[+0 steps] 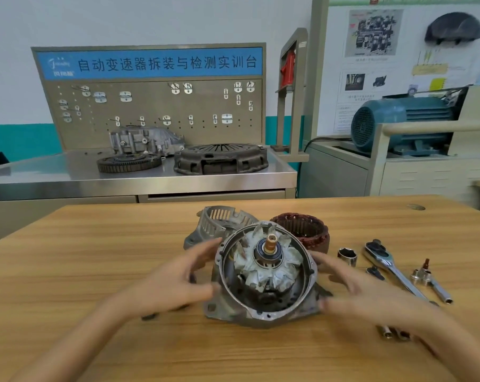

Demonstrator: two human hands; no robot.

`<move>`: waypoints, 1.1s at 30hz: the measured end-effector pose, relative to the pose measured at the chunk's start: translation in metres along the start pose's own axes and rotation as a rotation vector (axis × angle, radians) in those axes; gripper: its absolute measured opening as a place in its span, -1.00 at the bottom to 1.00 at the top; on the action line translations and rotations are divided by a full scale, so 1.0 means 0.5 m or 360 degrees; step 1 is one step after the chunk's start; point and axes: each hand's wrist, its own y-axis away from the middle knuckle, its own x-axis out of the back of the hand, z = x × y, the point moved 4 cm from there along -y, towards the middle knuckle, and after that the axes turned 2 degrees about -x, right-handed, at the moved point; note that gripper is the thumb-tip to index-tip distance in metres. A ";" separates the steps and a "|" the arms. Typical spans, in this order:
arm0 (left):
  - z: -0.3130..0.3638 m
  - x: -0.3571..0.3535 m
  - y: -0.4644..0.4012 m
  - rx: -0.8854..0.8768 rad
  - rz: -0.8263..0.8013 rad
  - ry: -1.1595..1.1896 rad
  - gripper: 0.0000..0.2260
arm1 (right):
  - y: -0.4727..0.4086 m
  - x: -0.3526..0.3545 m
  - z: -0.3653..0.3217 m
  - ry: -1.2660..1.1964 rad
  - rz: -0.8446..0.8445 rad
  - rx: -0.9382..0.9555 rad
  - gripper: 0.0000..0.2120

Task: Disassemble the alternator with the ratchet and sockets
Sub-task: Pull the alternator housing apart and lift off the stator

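Wooden table (95, 271): left hand (175, 277) and right hand (352, 288), grip open, flank housing (263, 312) rim.

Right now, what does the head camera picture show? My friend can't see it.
Two open hands, left hand and right hand, flank an opened alternator housing with its rotor. Behind sit a copper stator and rear cover; a ratchet lies right.

Front housing with rotor (263, 274) sits mid-table, hands close on both flanks. Rear cover (219, 224) and stator (302, 230) block the far side. Ratchet (385, 260) and sockets (347, 255) clutter the right. Left and near wooden tabletop (95, 257) lie open.
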 end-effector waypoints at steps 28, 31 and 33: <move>-0.101 0.080 -0.132 -0.0293 -0.0041 -0.1577 -0.58 | -0.173 0.043 -0.004 0.0771 0.0301 0.0123 -0.75; -0.115 0.081 -0.109 -0.0229 -0.0056 -0.1601 -0.55 | -0.164 0.043 0.000 0.0759 0.0289 0.0134 -0.73; -0.115 0.081 -0.102 -0.0210 -0.0062 -0.1594 -0.54 | -0.158 0.044 0.001 0.0776 0.0288 0.0138 -0.71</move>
